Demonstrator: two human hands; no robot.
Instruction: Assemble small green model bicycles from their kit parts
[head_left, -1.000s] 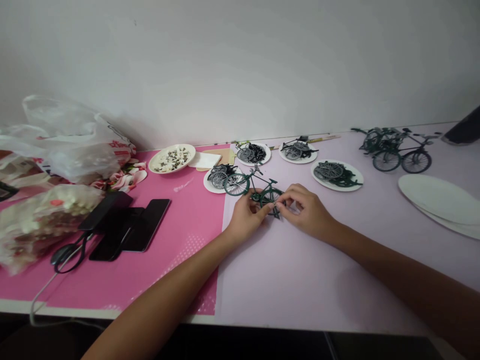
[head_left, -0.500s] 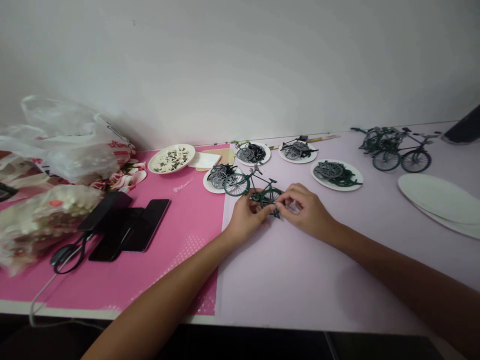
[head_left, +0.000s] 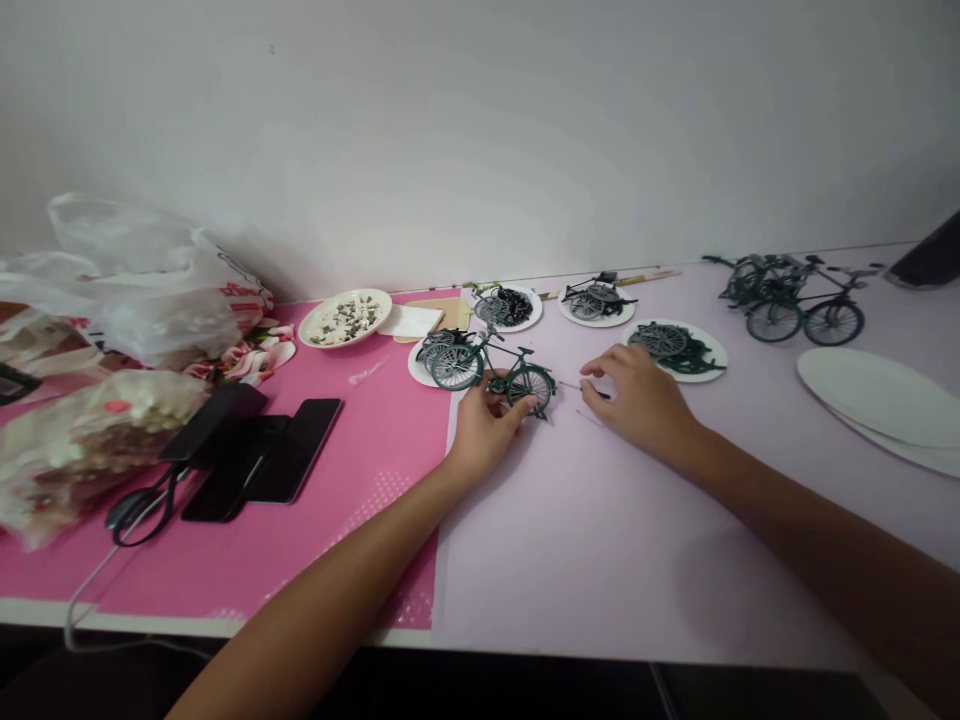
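Note:
A small dark green model bicycle (head_left: 495, 372) stands tilted on the table, with its front wheel toward the left. My left hand (head_left: 484, 425) is closed on its rear part, thumb over the back wheel and fingers behind the frame. To the right of the bicycle, my right hand (head_left: 637, 395) is over the table with thumb and forefinger apart. By those fingertips is a thin tool with a metal shaft and dark handle (head_left: 583, 388), like a small screwdriver. A faint thin line shows below it; I cannot tell whether it is a shadow.
White plates of grey and green parts (head_left: 671, 350) stand around the hands. Model bicycles (head_left: 802, 305) and white oval plates (head_left: 877, 395) are at right. At left are a bowl (head_left: 346, 318) of small pieces, phones (head_left: 292, 450), a black adapter (head_left: 214, 420) and plastic bags (head_left: 142, 290).
My right hand has left the bicycle's rear wheel and moved right, its fingers parting by the thin tool. My left hand and the bicycle have shifted slightly left.

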